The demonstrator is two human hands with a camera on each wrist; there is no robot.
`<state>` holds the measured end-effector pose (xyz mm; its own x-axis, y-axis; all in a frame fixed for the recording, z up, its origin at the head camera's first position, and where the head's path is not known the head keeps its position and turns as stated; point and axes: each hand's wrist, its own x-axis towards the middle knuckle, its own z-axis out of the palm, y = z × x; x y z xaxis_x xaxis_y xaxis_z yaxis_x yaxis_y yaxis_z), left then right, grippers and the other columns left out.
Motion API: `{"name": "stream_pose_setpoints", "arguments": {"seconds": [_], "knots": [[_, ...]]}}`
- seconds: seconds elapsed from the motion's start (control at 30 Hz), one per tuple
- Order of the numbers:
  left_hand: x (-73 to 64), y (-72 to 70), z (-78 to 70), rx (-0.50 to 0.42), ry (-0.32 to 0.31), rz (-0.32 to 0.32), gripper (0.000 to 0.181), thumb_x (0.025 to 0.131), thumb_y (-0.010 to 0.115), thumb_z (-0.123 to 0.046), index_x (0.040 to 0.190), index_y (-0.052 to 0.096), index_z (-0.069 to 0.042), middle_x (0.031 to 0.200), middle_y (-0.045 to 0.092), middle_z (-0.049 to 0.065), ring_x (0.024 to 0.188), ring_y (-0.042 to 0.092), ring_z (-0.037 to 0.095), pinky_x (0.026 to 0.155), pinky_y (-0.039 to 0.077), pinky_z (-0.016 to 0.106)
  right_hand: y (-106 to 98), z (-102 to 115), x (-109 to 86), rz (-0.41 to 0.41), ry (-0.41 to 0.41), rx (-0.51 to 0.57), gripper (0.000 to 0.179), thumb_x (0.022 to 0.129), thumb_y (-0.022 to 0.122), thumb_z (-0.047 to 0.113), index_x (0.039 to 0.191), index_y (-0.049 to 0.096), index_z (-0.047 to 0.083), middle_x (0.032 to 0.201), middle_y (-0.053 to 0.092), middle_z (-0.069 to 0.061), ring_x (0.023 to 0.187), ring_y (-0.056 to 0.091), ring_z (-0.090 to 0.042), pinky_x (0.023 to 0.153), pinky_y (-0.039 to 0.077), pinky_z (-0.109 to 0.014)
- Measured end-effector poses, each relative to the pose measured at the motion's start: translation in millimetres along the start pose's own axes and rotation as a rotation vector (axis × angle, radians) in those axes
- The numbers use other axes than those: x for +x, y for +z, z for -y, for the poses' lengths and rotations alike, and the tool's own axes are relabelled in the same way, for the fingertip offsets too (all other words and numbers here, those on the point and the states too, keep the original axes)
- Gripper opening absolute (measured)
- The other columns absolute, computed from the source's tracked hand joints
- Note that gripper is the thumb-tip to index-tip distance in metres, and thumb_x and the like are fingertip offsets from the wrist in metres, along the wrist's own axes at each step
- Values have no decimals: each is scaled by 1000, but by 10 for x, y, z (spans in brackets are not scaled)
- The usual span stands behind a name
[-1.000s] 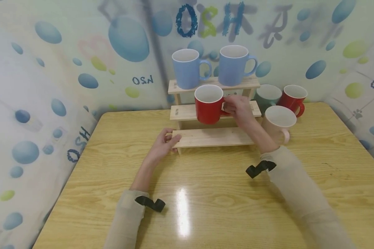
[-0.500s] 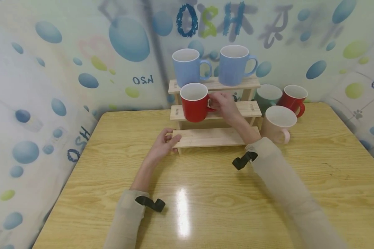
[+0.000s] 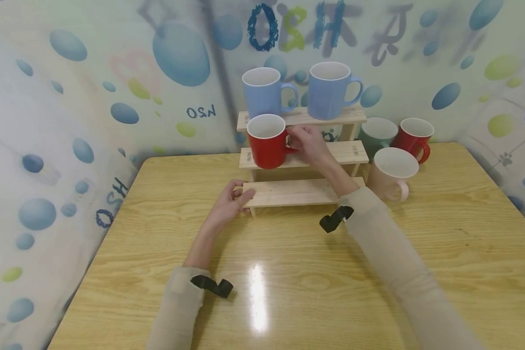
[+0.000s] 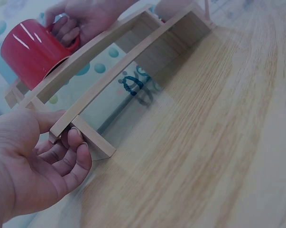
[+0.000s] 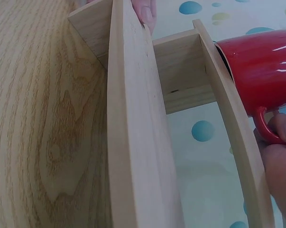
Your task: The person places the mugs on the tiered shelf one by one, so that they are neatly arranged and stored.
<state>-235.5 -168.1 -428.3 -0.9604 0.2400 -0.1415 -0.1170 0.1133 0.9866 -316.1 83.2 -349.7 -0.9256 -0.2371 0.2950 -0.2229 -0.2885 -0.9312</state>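
A red mug (image 3: 267, 148) stands upright at the left part of the middle step of a wooden three-step rack (image 3: 288, 193). My right hand (image 3: 308, 143) grips its handle, which points right. In the right wrist view the mug (image 5: 263, 66) has its base at the step's board, with a dark sliver under its near edge; whether it rests fully cannot be told. My left hand (image 3: 229, 201) pinches the left end of the lowest step, thumb on top and fingers beneath. Two light blue mugs, one at left (image 3: 262, 92) and one at right (image 3: 329, 92), stand on the top step.
Right of the rack, a pale pink mug (image 3: 392, 172), a green mug (image 3: 377, 132) and another red mug (image 3: 413, 137) stand on the wooden table (image 3: 288, 282). A patterned wall covering (image 3: 179, 97) rises close behind the rack.
My right hand has carried the red mug leftward along the middle step, to in front of the left blue mug. The left hand keeps its place on the rack.
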Motion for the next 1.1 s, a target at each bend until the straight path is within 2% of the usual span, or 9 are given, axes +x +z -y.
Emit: {"name": "stream_pose_setpoints", "arguments": {"seconds": [0.2, 0.37, 0.53, 0.67, 0.83, 0.97, 1.1], "knots": [[8, 4, -10, -20, -13, -9, 41, 101, 65, -23, 131, 41, -8, 108, 58, 10, 94, 56, 19, 71, 54, 29, -3, -1, 21, 8, -7, 12, 44, 100, 46, 4, 57, 35, 9, 52, 29, 1, 54, 26, -15, 58, 25, -26], [8, 4, -13, -26, -4, -9, 40, 102, 65, -22, 129, 41, -7, 101, 57, 8, 93, 55, 18, 71, 54, 28, -11, 13, 21, 31, -21, -11, 44, 100, 48, 5, 58, 34, 8, 52, 29, 1, 54, 26, -16, 58, 25, -27], [-2, 5, -7, -9, -3, -4, 41, 101, 65, -24, 130, 41, -7, 99, 56, 7, 93, 55, 18, 72, 55, 29, -56, 29, 7, 20, -29, -151, 40, 101, 50, 10, 63, 41, 2, 58, 39, -2, 62, 39, -18, 63, 34, -28], [-3, 7, -9, -11, -5, -3, 43, 101, 65, -24, 131, 40, -7, 103, 58, 8, 94, 55, 19, 73, 55, 29, -99, 72, -17, -10, 1, -275, 34, 102, 56, 17, 73, 51, 1, 68, 50, -2, 74, 48, -20, 73, 42, -29], [-2, 1, -11, -14, -11, -5, 43, 101, 65, -25, 132, 40, -7, 106, 58, 9, 94, 55, 19, 72, 55, 29, -113, 136, -69, -36, 39, -334, 25, 101, 62, 21, 85, 59, 2, 78, 59, -3, 82, 54, -20, 80, 47, -29], [6, 0, -1, -20, -6, -4, 42, 101, 65, -23, 131, 40, -6, 101, 57, 7, 92, 55, 18, 72, 55, 29, -129, 156, -115, -30, 45, -367, 25, 102, 62, 22, 101, 62, -3, 98, 65, -14, 92, 60, -21, 86, 50, -28], [7, 6, -6, -19, -1, -1, 43, 101, 65, -22, 132, 40, -5, 98, 56, 5, 90, 54, 17, 71, 55, 29, -181, 175, -178, -42, 33, -379, 34, 105, 57, 22, 115, 61, -10, 110, 63, -23, 93, 60, -21, 83, 52, -28]]}}
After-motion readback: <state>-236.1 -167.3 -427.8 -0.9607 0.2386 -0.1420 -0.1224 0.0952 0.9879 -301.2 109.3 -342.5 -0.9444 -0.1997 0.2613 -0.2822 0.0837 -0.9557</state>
